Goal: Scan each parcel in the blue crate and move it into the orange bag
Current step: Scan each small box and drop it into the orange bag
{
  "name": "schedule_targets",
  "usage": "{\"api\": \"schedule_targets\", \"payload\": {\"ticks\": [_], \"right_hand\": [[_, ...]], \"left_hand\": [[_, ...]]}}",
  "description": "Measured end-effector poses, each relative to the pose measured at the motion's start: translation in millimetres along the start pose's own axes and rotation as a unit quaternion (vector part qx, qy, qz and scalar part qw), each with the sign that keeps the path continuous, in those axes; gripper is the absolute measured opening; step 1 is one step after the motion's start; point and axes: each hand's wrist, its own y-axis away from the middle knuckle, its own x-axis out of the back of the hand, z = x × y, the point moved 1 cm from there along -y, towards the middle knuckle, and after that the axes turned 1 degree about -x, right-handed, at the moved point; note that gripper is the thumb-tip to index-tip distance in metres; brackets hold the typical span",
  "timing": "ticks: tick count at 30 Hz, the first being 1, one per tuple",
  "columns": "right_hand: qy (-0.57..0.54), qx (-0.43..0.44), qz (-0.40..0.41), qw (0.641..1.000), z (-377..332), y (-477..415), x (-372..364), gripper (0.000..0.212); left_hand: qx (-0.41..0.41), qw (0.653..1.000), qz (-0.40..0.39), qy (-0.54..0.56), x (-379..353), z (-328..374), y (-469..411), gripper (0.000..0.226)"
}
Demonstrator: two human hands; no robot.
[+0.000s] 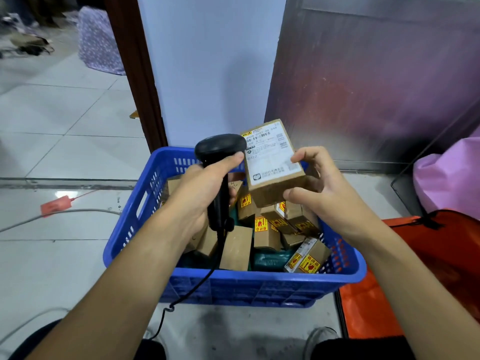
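A blue plastic crate (145, 203) stands on the floor in front of me, holding several small cardboard parcels (267, 235) with yellow and red stickers. My left hand (197, 193) grips a black corded barcode scanner (218, 149), whose head sits just left of a parcel's label. My right hand (324, 188) holds that cardboard parcel (272, 162) above the crate, white shipping label facing up. The orange bag (441, 255) lies on the floor to the right of the crate.
A pink bag (452, 178) sits at the right behind the orange one. A metal-clad wall (376, 74) and a white wall rise behind the crate. A red tag (55, 205) and a grey cable lie on the tiled floor at left.
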Motion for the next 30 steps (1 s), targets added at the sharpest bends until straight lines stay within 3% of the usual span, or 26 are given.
{"api": "schedule_targets", "payload": {"ticks": [3,6,11,14,20,30], "right_hand": [[-0.026,-0.019,0.021,0.999,-1.5,-2.5,-6.9,0.023],[-0.058,-0.026,0.055,0.996,-2.1,-4.6,-9.3,0.021],[-0.096,-0.063,0.065,0.991,2.0,-7.6,-5.4,0.074],[-0.097,-0.101,0.014,0.99,8.0,-11.3,-6.9,0.087],[-0.072,-0.142,-0.014,0.987,11.7,-14.3,-10.1,0.057],[-0.102,-0.158,0.071,0.979,26.3,-34.0,12.2,0.059]], "left_hand": [[0.0,1.0,-0.009,-0.01,-1.7,-2.6,0.4,0.032],[0.003,1.0,-0.022,-0.004,-1.1,-5.3,0.3,0.034],[0.006,0.998,-0.021,0.067,-0.4,-5.6,-1.3,0.032],[-0.015,0.998,-0.021,0.066,3.4,-5.4,-0.9,0.032],[-0.068,0.997,-0.012,0.02,6.2,-2.8,10.9,0.011],[-0.141,0.988,-0.036,-0.049,14.2,-0.3,15.6,0.013]]}}
